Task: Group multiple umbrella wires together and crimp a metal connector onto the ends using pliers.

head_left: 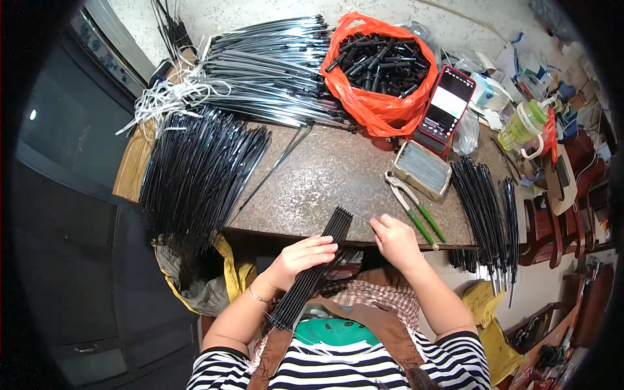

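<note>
Rods (301, 296) being gripped, wire (361, 216) being drawn out straight.
The row of black rods is being held slantwise over the lap, upper ends near the table (292, 188) edge, under the curled left hand (303, 261); the wire at those ends is apparently being pinched by the right hand (394, 242), set apart. The rods are being judged light, stiff and slick; mid-row is being favoured for hold.

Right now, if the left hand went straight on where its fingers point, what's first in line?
Likely the right hand, across the gap beyond the black rod bundle under the left hand; height difference is unclear.
</note>
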Action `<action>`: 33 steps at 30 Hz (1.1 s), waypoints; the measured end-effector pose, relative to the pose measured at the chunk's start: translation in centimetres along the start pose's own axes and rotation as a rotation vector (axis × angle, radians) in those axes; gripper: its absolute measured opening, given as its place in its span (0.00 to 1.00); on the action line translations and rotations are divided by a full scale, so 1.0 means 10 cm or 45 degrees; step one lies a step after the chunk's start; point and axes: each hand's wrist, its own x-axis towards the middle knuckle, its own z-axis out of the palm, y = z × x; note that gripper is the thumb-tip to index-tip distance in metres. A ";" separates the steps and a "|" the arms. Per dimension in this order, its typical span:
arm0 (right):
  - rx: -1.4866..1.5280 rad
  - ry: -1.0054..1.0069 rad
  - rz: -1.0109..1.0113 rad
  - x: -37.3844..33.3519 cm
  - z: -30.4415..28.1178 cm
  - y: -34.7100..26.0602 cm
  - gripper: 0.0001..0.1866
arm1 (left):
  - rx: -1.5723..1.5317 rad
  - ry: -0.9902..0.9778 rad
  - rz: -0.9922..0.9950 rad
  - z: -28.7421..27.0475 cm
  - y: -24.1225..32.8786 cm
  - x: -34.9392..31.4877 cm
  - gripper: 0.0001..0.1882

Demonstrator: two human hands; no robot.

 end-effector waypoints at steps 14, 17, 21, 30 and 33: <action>-0.004 0.021 0.076 -0.08 -0.04 -0.03 0.11 | -0.008 0.016 -0.007 0.03 0.01 0.04 0.16; 0.009 0.027 0.047 -0.06 -0.01 -0.04 0.11 | -0.002 0.030 0.000 0.02 0.04 0.05 0.16; -0.072 0.031 -0.041 -0.01 0.01 -0.07 0.07 | 0.024 0.049 0.013 0.00 0.06 0.07 0.17; 0.004 0.071 -0.017 -0.08 -0.02 -0.05 0.09 | 0.021 0.053 0.022 0.01 0.08 0.04 0.18; 0.016 0.032 -0.020 -0.09 -0.04 -0.09 0.09 | 0.024 0.050 0.014 0.00 0.09 0.02 0.19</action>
